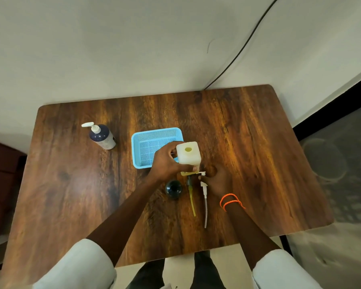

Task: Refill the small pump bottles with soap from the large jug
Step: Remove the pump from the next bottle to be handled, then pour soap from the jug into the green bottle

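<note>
White plastic jug [188,153], uncapped, gripped by the left hand [166,163] above the table [258,153]; right hand's [219,182] grip cannot be told. Pouring seems next: tilt over the open bottle [173,189].

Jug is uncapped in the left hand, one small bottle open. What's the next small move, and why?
Probably carry the jug over the open dark bottle and tip its mouth toward that neck. The left hand already grips the jug, its opening is uncovered, and both pump heads lie on the table. The right hand might steady the bottle first.
</note>
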